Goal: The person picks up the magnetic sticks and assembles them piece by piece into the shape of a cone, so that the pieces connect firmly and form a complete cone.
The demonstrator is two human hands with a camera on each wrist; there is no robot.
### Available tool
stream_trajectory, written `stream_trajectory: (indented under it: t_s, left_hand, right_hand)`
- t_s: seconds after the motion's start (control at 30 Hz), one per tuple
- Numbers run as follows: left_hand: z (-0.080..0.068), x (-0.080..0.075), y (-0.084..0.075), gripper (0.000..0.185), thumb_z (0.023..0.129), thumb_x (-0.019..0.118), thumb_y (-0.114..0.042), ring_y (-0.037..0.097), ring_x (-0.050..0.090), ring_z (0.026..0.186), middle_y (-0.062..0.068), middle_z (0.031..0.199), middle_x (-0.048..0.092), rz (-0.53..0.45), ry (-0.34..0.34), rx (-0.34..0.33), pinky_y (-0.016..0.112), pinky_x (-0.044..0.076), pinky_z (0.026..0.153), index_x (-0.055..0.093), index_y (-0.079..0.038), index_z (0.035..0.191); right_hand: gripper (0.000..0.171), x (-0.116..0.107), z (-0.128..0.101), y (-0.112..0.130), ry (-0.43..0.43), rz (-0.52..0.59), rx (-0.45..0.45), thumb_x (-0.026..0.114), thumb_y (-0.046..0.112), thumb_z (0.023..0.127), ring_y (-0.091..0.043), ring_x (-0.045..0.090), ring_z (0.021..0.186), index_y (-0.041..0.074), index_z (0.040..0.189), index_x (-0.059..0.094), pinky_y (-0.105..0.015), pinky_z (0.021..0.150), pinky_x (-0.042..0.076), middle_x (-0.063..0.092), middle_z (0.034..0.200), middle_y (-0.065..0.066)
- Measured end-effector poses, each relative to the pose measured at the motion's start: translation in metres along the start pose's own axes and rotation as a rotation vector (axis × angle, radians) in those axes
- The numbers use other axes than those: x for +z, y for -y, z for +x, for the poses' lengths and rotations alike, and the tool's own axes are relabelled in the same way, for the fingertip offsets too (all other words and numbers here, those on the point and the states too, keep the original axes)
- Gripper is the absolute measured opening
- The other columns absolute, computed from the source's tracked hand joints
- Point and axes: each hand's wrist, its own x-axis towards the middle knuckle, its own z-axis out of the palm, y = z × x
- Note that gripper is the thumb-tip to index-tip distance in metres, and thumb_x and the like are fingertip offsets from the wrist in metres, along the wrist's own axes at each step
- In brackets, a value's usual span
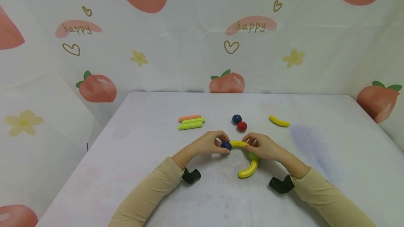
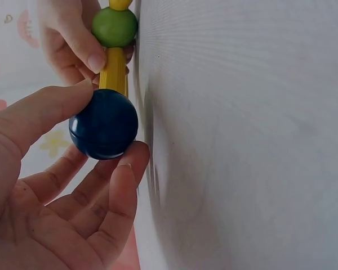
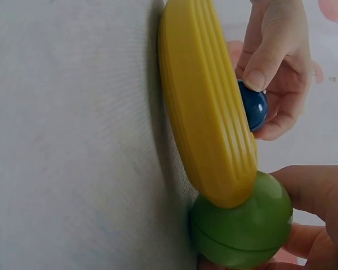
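Note:
My left hand [image 1: 212, 143] pinches a dark blue ball [image 2: 104, 125] between thumb and fingers. The ball meets one end of a yellow curved rod [image 1: 238, 143]. The right hand [image 1: 264, 146] grips that rod near its other end, its thumb against the rod in the left wrist view. Beside the right fingers, a green ball [image 3: 242, 222] touches the rod and joins it to a second yellow curved rod [image 3: 205, 101], which bends toward the front in the head view. The right fingers partly cover the green ball from above.
Beyond the hands lie an orange straight rod [image 1: 189, 118] and two lime-green rods [image 1: 190, 125] side by side. A blue ball [image 1: 236, 119] touches a red ball [image 1: 242, 126] at centre. Another yellow curved rod [image 1: 279, 121] lies farther right on the white tabletop [image 1: 157, 115].

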Motion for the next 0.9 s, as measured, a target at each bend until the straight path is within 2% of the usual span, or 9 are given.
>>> stream_trajectory:
  t_s: [0.53,0.9]
  left_hand:
    - [0.0027,0.0005,-0.0002,0.030,0.083,0.069,-0.014,0.013,0.060,0.087,0.012,0.113,0.063,-0.007,-0.013,0.023,0.021,0.050,0.080,0.058,-0.008,0.111]
    - [0.0061,0.0025,-0.0038,0.029,0.084,0.067,-0.011,0.018,0.062,0.095,0.012,0.115,0.062,-0.028,-0.021,0.002,0.024,0.052,0.084,0.057,-0.006,0.112]
  right_hand:
    - [0.023,0.0001,-0.0052,0.0004,0.039,0.011,-0.035,0.059,0.021,0.091,-0.013,0.049,0.066,0.004,0.107,0.060,-0.022,0.057,0.041,0.059,0.081,-0.006]
    - [0.022,0.0017,-0.0063,0.0012,0.084,0.017,-0.040,0.060,0.022,0.090,-0.012,0.050,0.066,0.004,0.102,0.058,-0.021,0.058,0.043,0.059,0.080,-0.004]
